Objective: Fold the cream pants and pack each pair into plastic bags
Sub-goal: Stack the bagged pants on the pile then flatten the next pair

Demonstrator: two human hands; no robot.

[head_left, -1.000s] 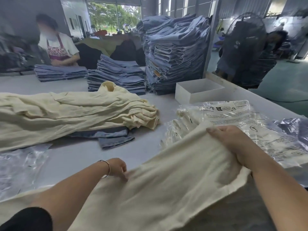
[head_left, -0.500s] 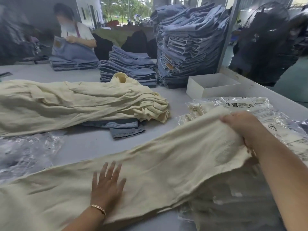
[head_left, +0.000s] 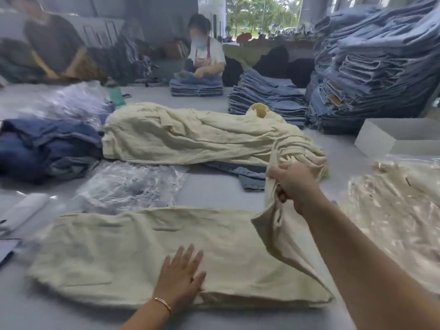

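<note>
the left hand [head_left: 182, 277] presses flat on the cream pants [head_left: 133, 256] near the tabletop [head_left: 214, 191] front edge, the right hand [head_left: 291, 184] grips their lifted end, hemmed by plastic bags [head_left: 128, 184], a cream pile [head_left: 202, 134] and bagged pants [head_left: 400, 210].

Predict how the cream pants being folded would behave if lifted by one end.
The cream pants are probably floppy: the end gripped by the right hand droops in soft folds. They likely slide little, since the left hand pressing flat seems enough to pin them.
</note>
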